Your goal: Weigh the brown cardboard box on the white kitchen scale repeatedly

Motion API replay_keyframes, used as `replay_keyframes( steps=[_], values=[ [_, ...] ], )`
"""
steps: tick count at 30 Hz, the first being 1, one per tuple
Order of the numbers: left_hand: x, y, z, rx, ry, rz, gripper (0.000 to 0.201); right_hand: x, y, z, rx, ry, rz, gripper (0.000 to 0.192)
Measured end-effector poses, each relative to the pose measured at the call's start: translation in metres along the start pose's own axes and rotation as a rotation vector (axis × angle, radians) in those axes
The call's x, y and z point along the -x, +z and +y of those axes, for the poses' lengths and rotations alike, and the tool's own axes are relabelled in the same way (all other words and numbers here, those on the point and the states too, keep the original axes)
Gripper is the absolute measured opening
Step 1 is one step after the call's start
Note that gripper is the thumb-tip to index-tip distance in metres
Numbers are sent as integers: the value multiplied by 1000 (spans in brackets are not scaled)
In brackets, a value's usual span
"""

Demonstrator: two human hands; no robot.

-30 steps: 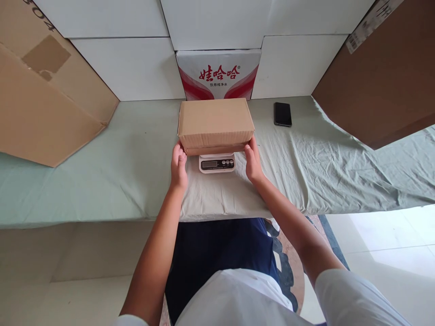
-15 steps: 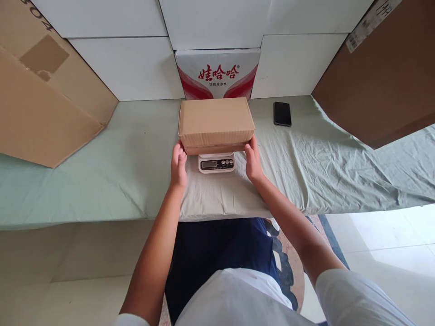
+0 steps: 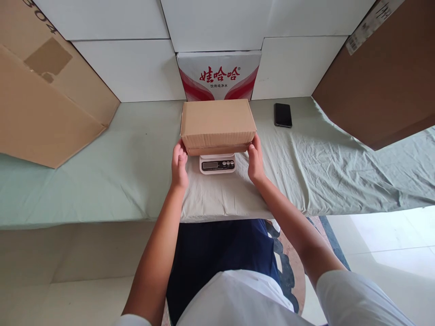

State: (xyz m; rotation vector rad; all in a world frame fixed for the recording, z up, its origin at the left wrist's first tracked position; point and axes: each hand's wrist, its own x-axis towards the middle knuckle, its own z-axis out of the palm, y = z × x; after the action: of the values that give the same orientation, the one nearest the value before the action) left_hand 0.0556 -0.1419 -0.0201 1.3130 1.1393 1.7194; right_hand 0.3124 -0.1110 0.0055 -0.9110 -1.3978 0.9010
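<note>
A closed brown cardboard box lies lengthwise across a small white kitchen scale. Only the scale's front shows, with its dark display and a row of buttons; its weighing platform is hidden under the box. My left hand grips the box's left end near the front lower corner, thumb up. At the right end, my right hand holds the matching corner. The fingers of both hands are partly hidden behind the box ends. Whether the box's weight rests fully on the scale I cannot tell.
A pale green cloth covers the table. To the right lies a black phone. Behind stands a white and red carton against white panels. Large cardboard boxes flank the table at left and right.
My right hand has shifted slightly to the right against the box's end. The box and scale keep nearly the same place, and the whole view has moved a little.
</note>
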Motion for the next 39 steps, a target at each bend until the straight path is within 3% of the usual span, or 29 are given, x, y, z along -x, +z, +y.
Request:
replay_keyframes(
  steps=[10, 23, 34, 39],
  values=[
    [-1, -2, 3, 18, -28, 52, 83, -9, -13, 32, -148, 122, 144, 70],
    [-5, -6, -6, 38, -7, 73, 80, -13, -14, 34, -172, 176, 161, 56],
    [-6, -6, -4, 19, -39, 81, 88, -15, -9, 27, -232, 225, 173, 56],
    [-6, -3, 0, 63, -50, 104, 83, -14, -7, 21, -267, 206, 168, 46]
  ],
)
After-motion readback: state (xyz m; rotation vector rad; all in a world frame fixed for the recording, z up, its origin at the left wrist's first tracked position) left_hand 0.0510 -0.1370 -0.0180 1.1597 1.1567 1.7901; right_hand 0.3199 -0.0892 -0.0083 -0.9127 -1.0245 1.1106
